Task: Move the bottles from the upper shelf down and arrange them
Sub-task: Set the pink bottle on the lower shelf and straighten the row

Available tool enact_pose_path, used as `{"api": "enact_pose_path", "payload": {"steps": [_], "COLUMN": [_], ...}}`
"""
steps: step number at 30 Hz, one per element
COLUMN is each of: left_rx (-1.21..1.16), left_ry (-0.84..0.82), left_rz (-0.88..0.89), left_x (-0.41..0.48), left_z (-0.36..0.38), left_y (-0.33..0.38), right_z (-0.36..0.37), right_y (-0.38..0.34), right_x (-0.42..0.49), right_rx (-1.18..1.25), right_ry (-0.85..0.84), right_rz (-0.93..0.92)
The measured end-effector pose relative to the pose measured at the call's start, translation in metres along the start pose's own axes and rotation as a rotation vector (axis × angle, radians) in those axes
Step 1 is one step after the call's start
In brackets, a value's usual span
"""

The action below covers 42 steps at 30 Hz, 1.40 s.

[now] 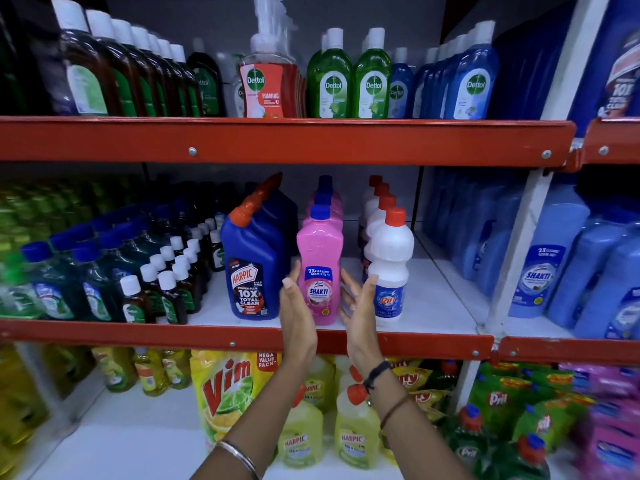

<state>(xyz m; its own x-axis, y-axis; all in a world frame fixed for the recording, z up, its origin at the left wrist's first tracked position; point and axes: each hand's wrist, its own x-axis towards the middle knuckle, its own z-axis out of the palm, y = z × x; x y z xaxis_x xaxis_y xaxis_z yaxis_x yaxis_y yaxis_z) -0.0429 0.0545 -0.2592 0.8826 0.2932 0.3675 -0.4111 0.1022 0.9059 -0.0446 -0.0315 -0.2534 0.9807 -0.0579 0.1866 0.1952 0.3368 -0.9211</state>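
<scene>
A pink Shakti bottle (319,268) with a blue cap stands at the front of the middle shelf (242,336), heading a row of like bottles. My left hand (296,306) is flat against its left side and my right hand (358,303) is just off its right side, fingers spread. Neither hand grips it. A blue Harpic bottle (251,271) stands to its left and a white Rin bottle (391,268) to its right. On the upper shelf (277,138) stand Dettol bottles: brown (93,71), green (332,77), blue (467,77) and a red foaming pump (263,84).
Small brown bottles (166,289) and teal bottles (55,282) fill the middle shelf's left. Light blue Shakti bottles (540,268) crowd the right bay. Below are a Vim pouch (228,386), yellow Harpic bottles (356,431) and Pril bottles (498,410). Bare white shelf lies right of the Rin row.
</scene>
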Motion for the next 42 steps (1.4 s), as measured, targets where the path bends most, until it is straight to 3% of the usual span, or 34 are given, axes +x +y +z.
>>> {"api": "enact_pose_path", "payload": {"steps": [13,18,21,23,27,32,42], "left_rx": [0.012,-0.018,-0.032,-0.016,-0.003,0.065,0.152], "left_ry": [-0.018,0.081,0.207,0.237,0.052,-0.159,-0.171], "left_rz": [-0.027,0.124,0.266,0.267,0.15,0.073,0.06], "left_x": [0.011,-0.001,0.008,0.024,0.051,0.06,0.061], "left_z": [-0.012,-0.031,-0.063,-0.085,-0.117,-0.13,-0.135], "left_y": [-0.007,0.002,0.003,0.004,0.013,0.015,0.011], "right_z": [0.016,0.031,0.045,0.06,0.093,0.11,0.112], "right_y": [0.0,0.012,0.028,0.035,0.039,0.04,0.041], "right_x": [0.002,-0.021,-0.029,-0.028,-0.013,0.007,0.009], "right_rx": [-0.04,-0.097,-0.139,-0.145,-0.116,-0.039,-0.029], "right_ry": [0.066,0.165,0.092,-0.009,-0.12,-0.105,-0.048], "right_rz": [-0.021,-0.268,-0.326,-0.282,-0.153,-0.078,-0.061]}}
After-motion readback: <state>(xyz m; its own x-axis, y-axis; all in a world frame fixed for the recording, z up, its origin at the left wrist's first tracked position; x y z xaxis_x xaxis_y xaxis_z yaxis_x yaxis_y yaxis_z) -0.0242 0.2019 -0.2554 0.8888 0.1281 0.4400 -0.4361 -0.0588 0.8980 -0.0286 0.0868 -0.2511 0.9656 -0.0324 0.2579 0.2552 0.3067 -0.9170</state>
